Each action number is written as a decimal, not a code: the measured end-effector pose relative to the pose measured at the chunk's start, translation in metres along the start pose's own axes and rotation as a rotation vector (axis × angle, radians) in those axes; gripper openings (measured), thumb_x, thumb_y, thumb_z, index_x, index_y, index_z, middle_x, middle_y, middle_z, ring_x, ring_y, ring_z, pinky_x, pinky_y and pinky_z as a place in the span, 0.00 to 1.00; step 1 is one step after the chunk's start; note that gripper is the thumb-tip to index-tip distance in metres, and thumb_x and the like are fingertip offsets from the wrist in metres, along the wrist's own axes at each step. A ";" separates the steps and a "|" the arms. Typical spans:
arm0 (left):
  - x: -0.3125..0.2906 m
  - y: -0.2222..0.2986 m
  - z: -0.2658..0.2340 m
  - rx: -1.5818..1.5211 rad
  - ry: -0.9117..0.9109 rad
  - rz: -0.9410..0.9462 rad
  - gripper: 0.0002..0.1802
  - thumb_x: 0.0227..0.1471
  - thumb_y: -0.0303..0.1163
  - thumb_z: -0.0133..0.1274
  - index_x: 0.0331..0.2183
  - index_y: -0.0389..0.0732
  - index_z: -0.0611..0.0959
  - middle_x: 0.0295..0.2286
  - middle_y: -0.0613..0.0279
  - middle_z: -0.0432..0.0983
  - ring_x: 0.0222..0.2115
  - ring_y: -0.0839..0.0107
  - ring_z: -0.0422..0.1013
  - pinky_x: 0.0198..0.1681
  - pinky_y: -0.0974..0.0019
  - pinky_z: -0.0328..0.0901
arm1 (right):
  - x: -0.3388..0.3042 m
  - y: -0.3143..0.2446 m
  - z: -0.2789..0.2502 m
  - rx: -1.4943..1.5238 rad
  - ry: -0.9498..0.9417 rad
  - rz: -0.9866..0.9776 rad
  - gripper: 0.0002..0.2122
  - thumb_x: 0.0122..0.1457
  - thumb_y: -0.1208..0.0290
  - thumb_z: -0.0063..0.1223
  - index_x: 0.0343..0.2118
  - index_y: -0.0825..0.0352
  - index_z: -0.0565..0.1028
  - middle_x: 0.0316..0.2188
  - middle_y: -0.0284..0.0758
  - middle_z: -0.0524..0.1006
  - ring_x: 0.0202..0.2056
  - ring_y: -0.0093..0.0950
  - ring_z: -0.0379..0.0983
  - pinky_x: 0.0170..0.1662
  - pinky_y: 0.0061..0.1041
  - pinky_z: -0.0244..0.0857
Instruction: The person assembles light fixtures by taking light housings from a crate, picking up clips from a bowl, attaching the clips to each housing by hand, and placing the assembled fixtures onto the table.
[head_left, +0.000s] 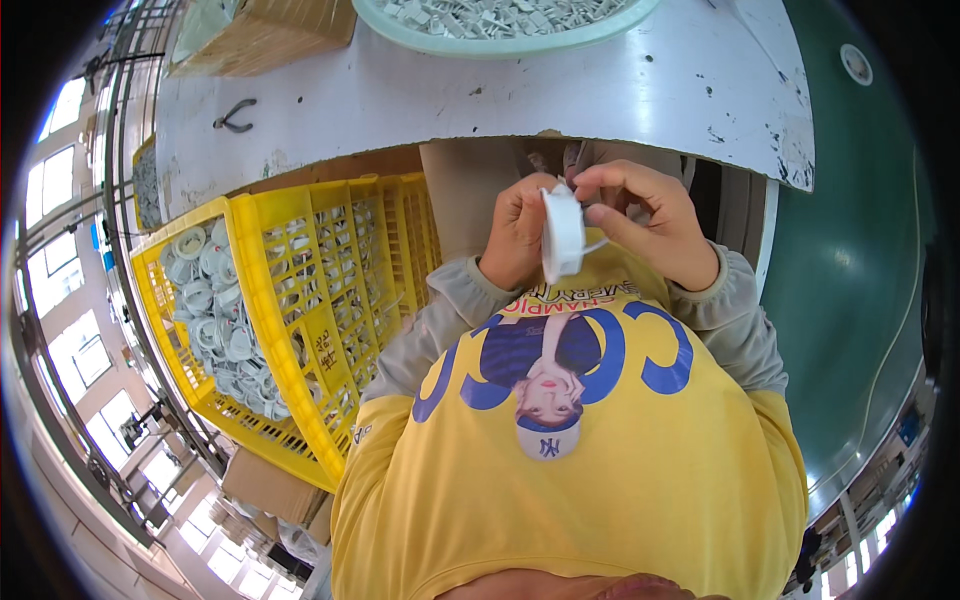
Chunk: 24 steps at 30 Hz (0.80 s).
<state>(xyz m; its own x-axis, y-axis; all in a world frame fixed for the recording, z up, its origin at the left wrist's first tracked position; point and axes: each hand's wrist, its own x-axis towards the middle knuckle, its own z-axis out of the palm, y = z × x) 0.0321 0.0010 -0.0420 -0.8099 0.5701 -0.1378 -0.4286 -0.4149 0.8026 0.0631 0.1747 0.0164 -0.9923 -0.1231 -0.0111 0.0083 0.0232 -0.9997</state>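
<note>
In front of my chest, just off the table's near edge, my left hand (514, 232) is closed on a round white plastic housing (564, 237) by its rim, which is turned nearly edge-on. My right hand (657, 222) comes in from the other side, thumb and fingers bent together close to the housing's upper part. Whatever small piece sits between those fingertips is too small to make out. A short white wire or tab (596, 246) sticks out from the housing toward my right hand.
A yellow plastic crate (285, 350) at my left holds many white ring-shaped parts (207, 300). On the white table (400, 105) stand a pale basin (510, 45) of small white pieces, pliers (236, 116) and a cardboard box (285, 35). A white disc (856, 65) lies on the green surface at right.
</note>
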 end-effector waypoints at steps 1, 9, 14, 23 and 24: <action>0.000 0.001 -0.001 0.048 -0.036 0.000 0.22 0.55 0.49 0.37 0.30 0.38 0.72 0.22 0.66 0.69 0.21 0.80 0.65 0.23 0.77 0.61 | 0.001 -0.001 -0.001 0.002 0.013 0.001 0.10 0.49 0.77 0.53 0.37 0.68 0.73 0.29 0.29 0.73 0.25 0.15 0.65 0.27 0.13 0.57; -0.002 0.008 0.001 0.163 -0.107 0.017 0.27 0.54 0.53 0.37 0.28 0.37 0.73 0.22 0.67 0.68 0.23 0.82 0.65 0.24 0.77 0.60 | 0.001 -0.003 -0.001 0.161 -0.111 -0.023 0.09 0.48 0.83 0.50 0.33 0.69 0.75 0.35 0.33 0.70 0.31 0.17 0.67 0.33 0.13 0.61; 0.003 0.010 -0.001 0.169 -0.212 -0.054 0.26 0.54 0.52 0.37 0.28 0.36 0.73 0.23 0.67 0.69 0.23 0.82 0.65 0.24 0.77 0.60 | -0.001 0.003 0.005 0.171 -0.036 -0.005 0.08 0.47 0.82 0.51 0.32 0.70 0.73 0.33 0.32 0.70 0.32 0.17 0.68 0.33 0.14 0.63; 0.005 -0.001 0.005 0.205 0.138 0.011 0.19 0.58 0.42 0.35 0.28 0.36 0.73 0.24 0.68 0.68 0.23 0.82 0.63 0.25 0.77 0.60 | -0.011 0.013 0.008 0.507 0.014 0.065 0.10 0.46 0.82 0.54 0.33 0.70 0.69 0.41 0.36 0.66 0.39 0.21 0.66 0.41 0.20 0.63; 0.004 0.000 0.006 0.223 0.152 0.001 0.20 0.58 0.42 0.37 0.27 0.36 0.73 0.23 0.69 0.68 0.23 0.83 0.63 0.25 0.77 0.59 | -0.012 0.013 0.009 0.501 0.009 0.038 0.11 0.45 0.81 0.56 0.33 0.70 0.69 0.41 0.36 0.66 0.39 0.21 0.66 0.42 0.20 0.62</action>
<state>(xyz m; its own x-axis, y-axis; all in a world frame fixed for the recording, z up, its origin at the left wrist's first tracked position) 0.0312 0.0073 -0.0387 -0.8686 0.4495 -0.2086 -0.3423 -0.2397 0.9085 0.0760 0.1676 0.0030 -0.9911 -0.1233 -0.0499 0.1008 -0.4520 -0.8863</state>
